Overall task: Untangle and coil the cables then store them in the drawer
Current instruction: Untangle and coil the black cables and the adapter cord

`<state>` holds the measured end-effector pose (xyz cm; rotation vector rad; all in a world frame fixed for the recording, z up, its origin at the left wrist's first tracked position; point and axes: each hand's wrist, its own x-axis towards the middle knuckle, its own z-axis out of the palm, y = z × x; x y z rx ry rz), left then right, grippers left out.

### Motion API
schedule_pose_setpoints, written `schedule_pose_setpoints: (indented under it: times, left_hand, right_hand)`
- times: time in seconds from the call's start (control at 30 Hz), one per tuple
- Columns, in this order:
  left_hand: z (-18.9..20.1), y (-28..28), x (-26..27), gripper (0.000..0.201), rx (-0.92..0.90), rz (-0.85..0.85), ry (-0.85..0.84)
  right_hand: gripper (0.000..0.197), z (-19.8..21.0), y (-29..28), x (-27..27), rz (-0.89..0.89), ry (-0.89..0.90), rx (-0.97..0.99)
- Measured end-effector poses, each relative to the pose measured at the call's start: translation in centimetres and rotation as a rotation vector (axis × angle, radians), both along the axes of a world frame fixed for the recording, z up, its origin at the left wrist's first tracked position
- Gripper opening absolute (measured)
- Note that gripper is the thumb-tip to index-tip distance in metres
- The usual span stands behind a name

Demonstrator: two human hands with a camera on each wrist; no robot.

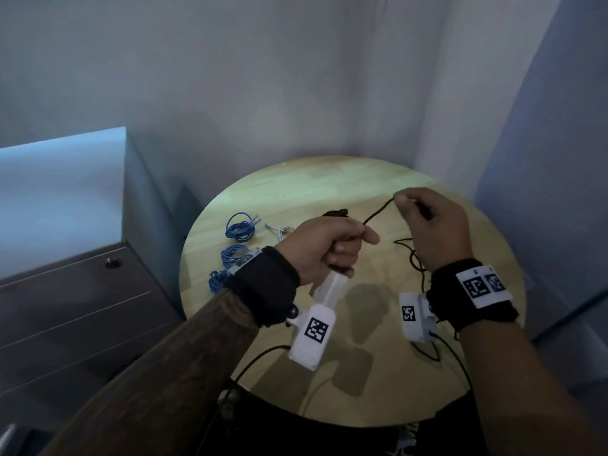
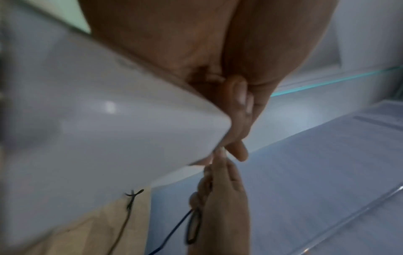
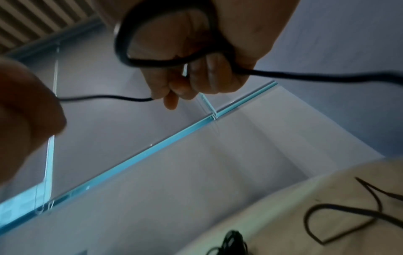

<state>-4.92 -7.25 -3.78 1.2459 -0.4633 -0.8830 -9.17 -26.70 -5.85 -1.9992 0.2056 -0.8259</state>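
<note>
Above a round wooden table (image 1: 296, 185), my left hand (image 1: 348, 248) grips a bundle of black cable (image 1: 378, 212), with dark loops showing above and below the fist. A taut strand runs from it to my right hand (image 1: 408, 205), which pinches the cable between thumb and fingers. In the right wrist view the right hand (image 3: 185, 86) holds a loop of the black cable (image 3: 165, 64), and the slack trails onto the table (image 3: 348, 212). The left wrist view is mostly blocked by the white mount; my left hand's curled fingers (image 2: 237, 103) show there.
Three coiled blue cables (image 1: 240, 227) (image 1: 234, 253) (image 1: 217, 281) and a small white cable (image 1: 282, 230) lie at the table's left side. A grey drawer cabinet (image 1: 82, 307) with a lock (image 1: 113, 263) stands left of the table. Walls close in behind and to the right.
</note>
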Motion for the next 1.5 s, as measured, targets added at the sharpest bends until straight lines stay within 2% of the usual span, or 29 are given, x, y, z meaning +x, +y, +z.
schedule_pose_setpoints:
  times: [0.1,0.23,0.33,0.47,0.57,0.63,0.73,0.8,0.83,0.87,0.9,1.03,1.13,1.2,1.3,1.37,1.5]
  left_hand:
    - [0.9,1.9,0.7,0.024,-0.177,0.046,0.114]
    - [0.9,3.5,2.4,0.020,-0.448,0.269,0.233]
    - [-0.1,4.5,4.2,0.019,-0.527,0.467,0.232]
    - [-1.7,5.7,5.4,0.017,-0.537,0.639,0.249]
    - [-2.9,5.4,4.5,0.017,-0.393,0.667,0.034]
    - [-3.2,5.2,3.4,0.017,-0.199,0.606,-0.252]
    - [-2.9,4.6,1.6,0.024,0.227,0.285,-0.696]
    - [-2.7,4.5,1.0,0.034,0.461,0.114,-0.842]
    - [-2.7,4.7,1.1,0.036,0.524,0.101,-0.875]
    - [-2.7,5.2,1.4,0.038,0.531,0.123,-0.853]
    - [-2.8,5.9,1.7,0.041,0.480,0.163,-0.756]
    - [-2.2,7.6,2.6,0.041,0.170,0.270,-0.218]
    - [-1.9,7.9,2.4,0.035,-0.012,0.264,0.056]
    - [-1.5,8.1,2.2,0.030,-0.167,0.247,0.198]
    - [-1.2,7.6,1.7,0.028,-0.361,0.289,0.325]
    - [-1.0,6.7,1.3,0.027,-0.447,0.334,0.369]
    - [-1.7,4.9,1.2,0.023,-0.477,0.481,0.330]
  right_hand:
    - [0.015,-1.8,1.6,0.1,0.139,0.201,-0.081]
    - [0.022,-3.0,6.0,-0.8,0.492,0.476,-0.052]
    - [0.022,-2.9,7.9,-1.6,0.660,0.546,-0.019]
    - [0.025,-2.1,8.8,-2.3,0.737,0.583,-0.032]
    - [0.024,-1.1,8.8,-2.8,0.683,0.532,-0.127]
    - [0.024,0.1,8.5,-3.1,0.606,0.460,-0.208]
    - [0.021,2.0,7.3,-3.3,0.500,0.329,-0.227]
    - [0.026,3.1,6.1,-3.3,0.445,0.229,-0.109]
    - [0.031,3.5,5.4,-3.3,0.401,0.212,-0.036]
    - [0.035,3.6,4.6,-3.3,0.355,0.222,0.011]
    - [0.035,3.6,3.8,-3.2,0.336,0.257,0.028]
    - [0.021,2.3,2.6,-2.2,0.414,0.416,-0.068]
    - [0.033,1.5,2.5,-1.3,0.339,0.423,-0.008]
    - [0.040,1.1,2.9,-1.2,0.318,0.475,-0.038]
    - [0.045,0.4,4.6,-1.6,0.368,0.585,-0.156]
    - [0.047,-0.1,5.8,-1.9,0.468,0.661,-0.145]
    - [0.046,-0.6,7.6,-3.2,0.631,0.766,-0.060]
